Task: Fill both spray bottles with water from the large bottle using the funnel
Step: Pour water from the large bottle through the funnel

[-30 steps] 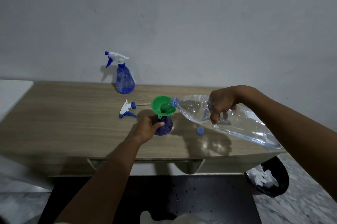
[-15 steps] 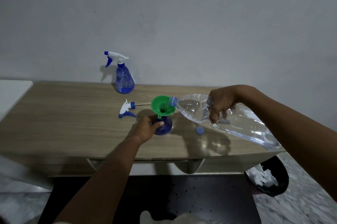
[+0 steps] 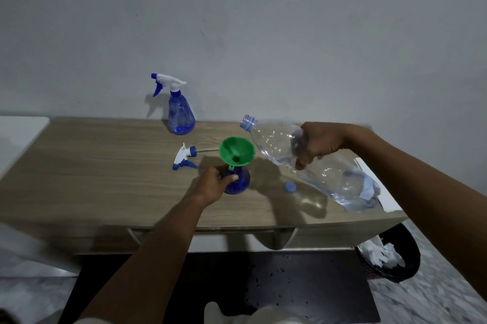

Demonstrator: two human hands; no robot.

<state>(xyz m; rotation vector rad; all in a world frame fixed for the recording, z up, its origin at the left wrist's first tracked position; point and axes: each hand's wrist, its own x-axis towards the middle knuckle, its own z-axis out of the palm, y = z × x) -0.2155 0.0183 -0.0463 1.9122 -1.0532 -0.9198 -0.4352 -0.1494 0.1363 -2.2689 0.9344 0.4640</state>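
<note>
At frame centre the left hand's (image 3: pixel 214 184) fingers curl round the blue spray bottle (image 3: pixel 239 182), which stands on the wooden table (image 3: pixel 92 165) with the green funnel (image 3: pixel 237 151) in its neck. To the right, the right hand (image 3: pixel 316 145) grips the large bottle (image 3: pixel 332 176), whose mouth is just above the funnel's upper-right rim.

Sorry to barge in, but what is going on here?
A person is filling spray bottles. Their left hand grips a blue plastic spray bottle with a green plastic funnel in its neck. Their right hand holds the large clear plastic bottle, mouth raised clear of the funnel, so nothing pours. A loose white-and-blue trigger head and a small blue cap lie nearby; the second blue spray bottle stands by the wall.
</note>
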